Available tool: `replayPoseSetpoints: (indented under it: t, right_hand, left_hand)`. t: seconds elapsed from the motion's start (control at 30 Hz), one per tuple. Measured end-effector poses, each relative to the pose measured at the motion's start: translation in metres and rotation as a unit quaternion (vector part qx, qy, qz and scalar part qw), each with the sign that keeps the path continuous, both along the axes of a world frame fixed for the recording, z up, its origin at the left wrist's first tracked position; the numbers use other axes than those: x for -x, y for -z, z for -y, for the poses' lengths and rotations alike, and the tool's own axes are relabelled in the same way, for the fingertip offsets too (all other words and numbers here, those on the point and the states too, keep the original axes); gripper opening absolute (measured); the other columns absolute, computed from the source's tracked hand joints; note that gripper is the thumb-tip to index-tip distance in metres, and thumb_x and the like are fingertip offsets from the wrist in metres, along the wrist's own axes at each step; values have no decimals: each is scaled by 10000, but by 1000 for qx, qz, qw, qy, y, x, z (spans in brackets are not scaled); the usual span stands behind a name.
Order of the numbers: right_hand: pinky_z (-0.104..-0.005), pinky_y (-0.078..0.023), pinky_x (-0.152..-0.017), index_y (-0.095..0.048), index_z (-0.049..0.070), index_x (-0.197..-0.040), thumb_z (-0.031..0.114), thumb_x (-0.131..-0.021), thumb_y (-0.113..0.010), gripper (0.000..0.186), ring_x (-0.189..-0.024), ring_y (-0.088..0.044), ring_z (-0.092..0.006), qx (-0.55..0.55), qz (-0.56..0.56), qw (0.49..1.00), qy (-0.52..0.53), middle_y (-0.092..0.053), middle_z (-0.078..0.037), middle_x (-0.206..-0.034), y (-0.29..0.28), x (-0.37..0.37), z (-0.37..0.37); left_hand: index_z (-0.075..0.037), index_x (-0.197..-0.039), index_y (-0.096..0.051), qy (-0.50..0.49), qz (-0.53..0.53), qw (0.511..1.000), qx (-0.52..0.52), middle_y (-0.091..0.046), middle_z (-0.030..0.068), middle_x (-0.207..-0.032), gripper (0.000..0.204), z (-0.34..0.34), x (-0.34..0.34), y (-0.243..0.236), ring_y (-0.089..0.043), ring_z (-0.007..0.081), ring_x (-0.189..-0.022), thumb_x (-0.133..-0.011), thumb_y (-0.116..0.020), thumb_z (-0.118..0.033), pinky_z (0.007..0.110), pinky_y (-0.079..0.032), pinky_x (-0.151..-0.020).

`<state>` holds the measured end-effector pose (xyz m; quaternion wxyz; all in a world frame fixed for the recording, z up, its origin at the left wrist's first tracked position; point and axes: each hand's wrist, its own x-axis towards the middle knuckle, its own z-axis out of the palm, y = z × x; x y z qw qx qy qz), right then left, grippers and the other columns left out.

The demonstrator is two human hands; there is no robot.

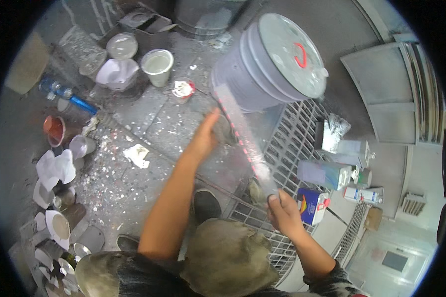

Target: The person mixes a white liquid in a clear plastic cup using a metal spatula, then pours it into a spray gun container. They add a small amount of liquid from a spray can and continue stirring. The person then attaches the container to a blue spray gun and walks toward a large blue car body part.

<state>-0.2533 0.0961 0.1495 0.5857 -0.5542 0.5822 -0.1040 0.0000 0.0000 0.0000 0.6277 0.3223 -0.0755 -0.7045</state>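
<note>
My right hand is closed around the lower end of a long flat stick, pale and ruler-like, with red marks along one edge. The stick slants up and left to the side of a large lidded metal drum. My left hand is beside the stick's upper half, its fingers curled and partly hidden. Against that hand is a blurred grey round shape, perhaps a cup; its kind is not clear. A small red-rimmed cup with white paper in it stands just beyond.
Used cups and containers line the left side, among them a white tub and an orange-stained cup. Crumpled paper lies on the paint-spotted floor. Metal grating, a blue can and a rectangular can are at right.
</note>
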Motion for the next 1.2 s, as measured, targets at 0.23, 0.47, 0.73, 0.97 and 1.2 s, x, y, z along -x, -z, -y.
replayPoseSetpoints:
  t: [0.23, 0.47, 0.73, 0.97, 1.2]
  right_hand:
    - [-255, -257, -376, -542, 93, -921, 358, -1111, -481, 332, -407, -346, -85, -190, 71, 977, 64, -443, 3, -580, 31, -71, 22]
    - [-242, -221, -383, -546, 99, -930, 358, -1099, -507, 312, -411, -297, -78, -296, 150, 930, 155, -420, 11, -594, 37, -48, 21]
    - [-243, -250, -380, -539, 74, -942, 343, -1092, -538, 308, -422, -368, -82, -286, 2, 948, 142, -454, 15, -587, -37, 79, -64]
    - [-262, -322, -389, -543, 64, -903, 358, -1108, -486, 363, -400, -426, -98, -153, -60, 981, 99, -493, -11, -538, -57, 109, -51]
    - [-252, -275, -386, -562, 87, -901, 312, -1110, -499, 314, -392, -378, -68, -196, -37, 980, 24, -469, 19, -552, -61, 70, -3]
  left_hand:
    - [-25, -1126, -626, 66, -200, 974, -86, -660, 152, -793, 498, -27, 24, -26, -710, 334, -729, -1034, -520, -503, 485, -599, -731]
    - [-57, -1057, -618, 10, -94, 957, -273, -549, 71, -680, 356, -18, 50, -16, -625, 288, -551, -1040, -508, -395, 428, -510, -541]
    - [11, -1050, -580, -91, 30, 933, -347, -611, 110, -775, 419, -16, 42, 63, -628, 262, -626, -1046, -519, -403, 478, -563, -711]
    - [78, -1248, -652, 25, 280, 960, -6, -707, 147, -1019, 743, 11, 5, -18, -724, 253, -872, -967, -613, -608, 385, -542, -838]
    - [32, -912, -755, 174, 605, 772, 86, -730, 211, -808, 671, 4, -41, -58, -716, 364, -791, -884, -704, -637, 439, -551, -751]
